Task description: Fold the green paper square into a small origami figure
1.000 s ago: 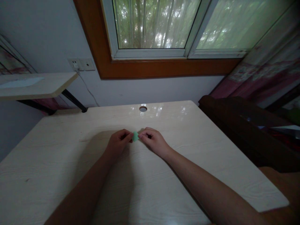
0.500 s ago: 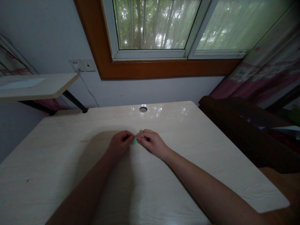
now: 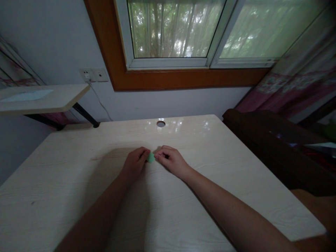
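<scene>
Your left hand (image 3: pixel 133 161) and right hand (image 3: pixel 172 160) meet over the middle of the desk (image 3: pixel 215 154), with a small green piece (image 3: pixel 151 158) between them. The left grip is pinched down, thumb against bent forefinger, on one side of the piece; your right grip is drawn together just as tightly, its fingertips on the opposite side. The piece sits short of the desk's far edge, on the near side of the round hole (image 3: pixel 161 124) cut close to that edge; whether it touches the desk top or is held just above it, you cannot tell from here. Any lettering on it is too small to read. At the desk's far left corner, black legs (image 3: pixel 86 114) carry a raised shelf (image 3: pixel 59 101), and on it lies a pale sheet (image 3: pixel 27 95), too dim for you to make out any print. On the wall behind, a white cord (image 3: pixel 101 103) runs down from the wall sockets (image 3: pixel 93 75).
</scene>
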A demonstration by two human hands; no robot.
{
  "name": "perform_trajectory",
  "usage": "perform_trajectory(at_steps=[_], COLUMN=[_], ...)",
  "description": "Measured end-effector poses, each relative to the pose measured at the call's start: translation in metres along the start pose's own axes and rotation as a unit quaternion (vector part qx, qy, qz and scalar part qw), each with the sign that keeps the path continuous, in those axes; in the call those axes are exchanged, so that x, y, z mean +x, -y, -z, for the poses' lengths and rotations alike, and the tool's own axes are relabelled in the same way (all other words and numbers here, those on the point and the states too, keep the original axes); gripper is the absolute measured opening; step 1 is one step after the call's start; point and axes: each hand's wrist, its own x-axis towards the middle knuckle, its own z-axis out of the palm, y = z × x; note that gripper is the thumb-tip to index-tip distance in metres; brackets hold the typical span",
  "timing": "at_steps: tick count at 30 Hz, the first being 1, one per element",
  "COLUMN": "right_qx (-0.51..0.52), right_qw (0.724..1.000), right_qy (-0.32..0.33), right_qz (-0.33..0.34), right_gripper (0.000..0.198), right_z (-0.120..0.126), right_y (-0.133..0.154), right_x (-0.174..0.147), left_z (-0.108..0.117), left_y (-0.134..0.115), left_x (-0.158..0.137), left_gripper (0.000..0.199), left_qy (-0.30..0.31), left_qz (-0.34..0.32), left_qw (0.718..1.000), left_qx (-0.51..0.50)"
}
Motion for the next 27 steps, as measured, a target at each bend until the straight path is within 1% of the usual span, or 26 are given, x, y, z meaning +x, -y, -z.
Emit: perform_trajectory(at_steps=[4, 6, 8, 12, 14, 18, 20, 23, 25, 27], right_qx=[0.017, 0.021, 0.025, 0.030, 0.030, 0.031, 0.033, 0.033, 0.031, 0.029], right_qw=[0.999, 0.998, 0.997, 0.996, 0.997, 0.998, 0.999, 0.999, 0.999, 0.999], right_qy=[-0.029, -0.047, -0.059, -0.068, -0.064, -0.037, -0.034, -0.036, -0.026, -0.013], right_qz=[-0.020, -0.029, -0.034, -0.040, -0.040, -0.032, -0.026, -0.020, -0.014, -0.008], right_gripper=[0.021, 0.020, 0.019, 0.018, 0.019, 0.018, 0.016, 0.014, 0.015, 0.016], right_z=[0.000, 0.000, 0.000, 0.000, 0.000, -0.001, -0.001, 0.000, 0.001, 0.001], right_y=[-0.003, -0.006, -0.009, -0.012, -0.013, -0.010, -0.007, -0.003, -0.002, -0.003], right_x=[0.000, 0.000, 0.000, 0.000, 0.000, 0.000, 0.001, 0.001, 0.001, 0.001], left_z=[0.000, 0.000, 0.000, 0.000, 0.000, 0.001, 0.001, 0.001, 0.000, 0.000], left_y=[0.003, 0.005, 0.006, 0.006, 0.007, 0.008, 0.007, 0.006, 0.005, 0.003], left_x=[0.001, 0.001, 0.001, 0.001, 0.000, 0.000, 0.000, -0.001, -0.001, -0.001], left_gripper=[0.030, 0.028, 0.027, 0.027, 0.028, 0.028, 0.027, 0.028, 0.028, 0.028], left_qy=[-0.024, -0.019, -0.003, 0.028, 0.032, 0.015, 0.016, 0.047, 0.072, 0.084], left_qz=[0.023, 0.025, 0.017, 0.000, -0.002, -0.011, -0.013, -0.014, -0.017, -0.022], left_qw=[0.998, 0.995, 0.996, 0.998, 0.998, 0.998, 0.998, 0.998, 0.997, 0.996], left_qx=[-0.062, -0.093, -0.092, -0.059, -0.060, -0.059, -0.057, -0.038, -0.019, -0.003])
